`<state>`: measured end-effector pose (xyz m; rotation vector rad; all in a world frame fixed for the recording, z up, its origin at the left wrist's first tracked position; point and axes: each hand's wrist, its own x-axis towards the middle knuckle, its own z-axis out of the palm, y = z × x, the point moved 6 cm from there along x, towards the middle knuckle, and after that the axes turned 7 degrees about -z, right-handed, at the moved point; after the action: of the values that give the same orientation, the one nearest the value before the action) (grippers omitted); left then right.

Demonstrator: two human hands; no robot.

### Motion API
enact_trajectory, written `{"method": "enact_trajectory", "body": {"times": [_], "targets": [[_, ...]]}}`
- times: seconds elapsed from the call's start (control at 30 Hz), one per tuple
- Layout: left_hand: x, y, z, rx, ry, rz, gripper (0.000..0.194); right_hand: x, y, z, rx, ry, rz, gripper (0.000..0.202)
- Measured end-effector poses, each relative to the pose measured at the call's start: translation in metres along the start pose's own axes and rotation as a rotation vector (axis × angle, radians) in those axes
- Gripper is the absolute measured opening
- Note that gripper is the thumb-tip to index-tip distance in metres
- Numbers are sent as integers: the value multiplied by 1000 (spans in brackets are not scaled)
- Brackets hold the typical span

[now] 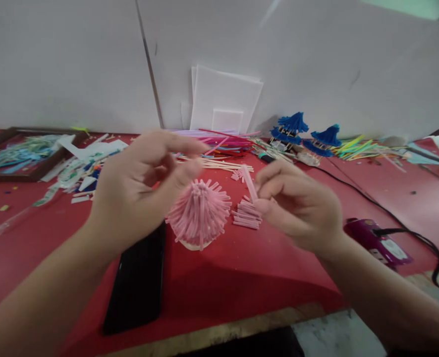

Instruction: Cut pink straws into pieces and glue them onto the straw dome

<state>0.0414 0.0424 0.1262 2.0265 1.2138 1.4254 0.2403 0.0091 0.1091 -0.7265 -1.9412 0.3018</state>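
My right hand [297,203] pinches a short pink pipe cleaner piece [248,182] between thumb and fingertips, its free end pointing up and left. Across from it, my left hand [141,183] is raised with thumb and forefinger a little apart and nothing visible between them. Below and between both hands stands a cone-shaped pink tuft [199,213] of many short pieces fanning down from its top, on a pale base. Beside the cone, under my right fingertips, lies a small pile of cut pink pieces [246,215].
A black phone [137,282] lies beneath my left wrist. Coloured stems [219,144] and white sheets [227,96] are at the back. Blue tiered models [290,129] stand back right. A purple power adapter [379,243] with a black cable sits right; a brown frame [33,176] lies left.
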Motion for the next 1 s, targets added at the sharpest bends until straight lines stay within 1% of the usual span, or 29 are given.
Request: {"method": "enact_trajectory", "body": {"times": [0.03,0.07,0.1,0.17,0.23,0.33,0.4,0.47,0.53,0.6,0.67,0.73,0.77,0.8,0.9,0.97,1.0], "targets": [[5,17,4,17,-112,54,19,14,-2,1,156,-29,22,18],[9,29,7,56,-198,79,20,26,-3,5,333,-83,73,22],[13,38,6,102,-214,94,13,36,-3,11,517,-157,129,28],[21,46,2,135,-210,103,11,49,-2,22,771,-284,258,37],[25,45,-4,123,-182,96,12,55,5,28,865,-319,356,41],[25,40,-6,74,-186,127,11,56,21,32,890,-272,443,43],[24,37,-4,55,-200,162,11,53,29,36,956,-271,485,42],[23,34,-1,99,-190,172,11,51,33,41,1035,-293,512,38],[24,30,1,174,-160,159,10,51,35,44,1075,-280,520,32],[25,28,2,218,-141,144,10,52,38,43,1077,-213,518,26],[26,28,3,244,-129,134,12,53,38,42,1048,-138,489,29],[25,30,2,279,-107,130,16,53,34,40,949,-81,401,39],[25,30,1,291,-100,129,17,53,32,38,866,-43,342,40],[25,30,1,300,-107,129,18,52,28,35,769,1,281,37],[26,28,5,298,-188,149,17,49,19,26,461,135,140,14],[28,26,7,288,-249,172,17,48,11,21,300,163,61,5],[30,25,8,282,-274,173,18,48,9,19,241,161,25,6]]}}
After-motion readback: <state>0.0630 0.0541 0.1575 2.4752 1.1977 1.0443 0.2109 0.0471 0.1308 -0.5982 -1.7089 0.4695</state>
